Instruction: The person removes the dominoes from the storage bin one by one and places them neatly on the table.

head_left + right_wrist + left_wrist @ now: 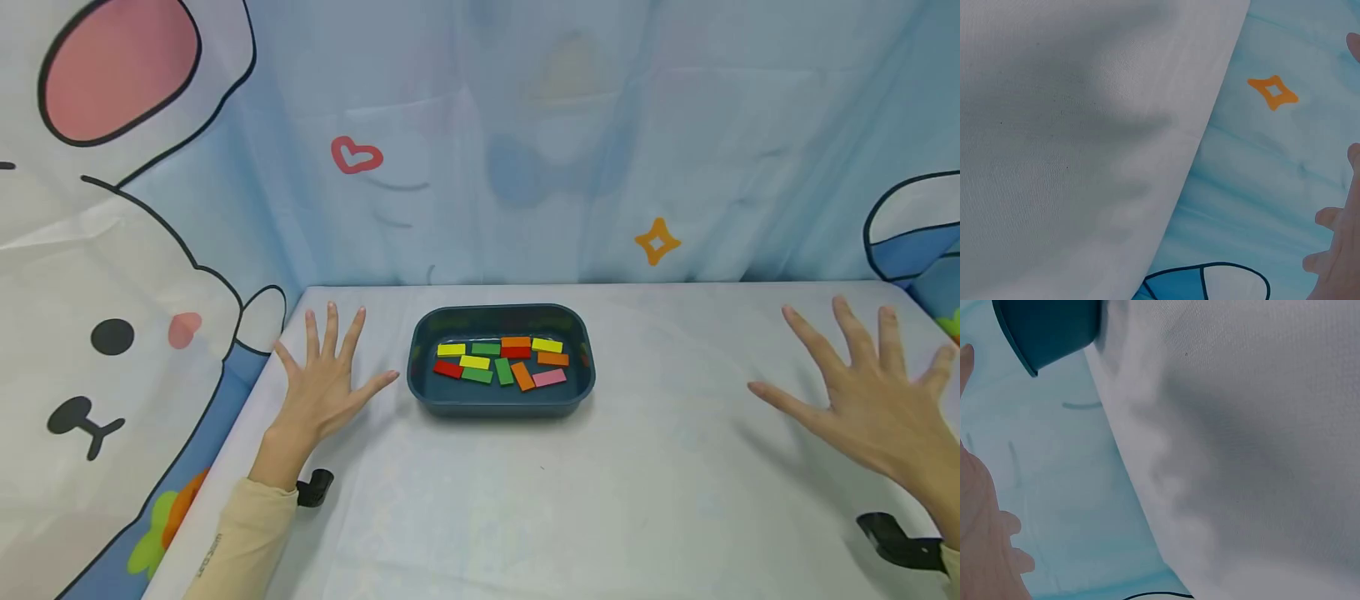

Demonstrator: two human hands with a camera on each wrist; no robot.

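Note:
A dark teal tray with rounded corners stands toward the back of the white table. Inside it lie several small flat rectangular blocks in yellow, green, red, orange and pink, among them a pink block. My left hand hovers left of the tray, fingers spread, its thumb close to the tray's side and holding nothing. Far to the right, my right hand is also spread and holds nothing. The left wrist view catches a corner of the tray beside part of the left hand.
White cloth covers the table. Behind it hangs a light blue curtain with cartoon prints, which continues along the left side. Each wrist carries a black mount, such as the left mount. Hand shadows fall on the cloth.

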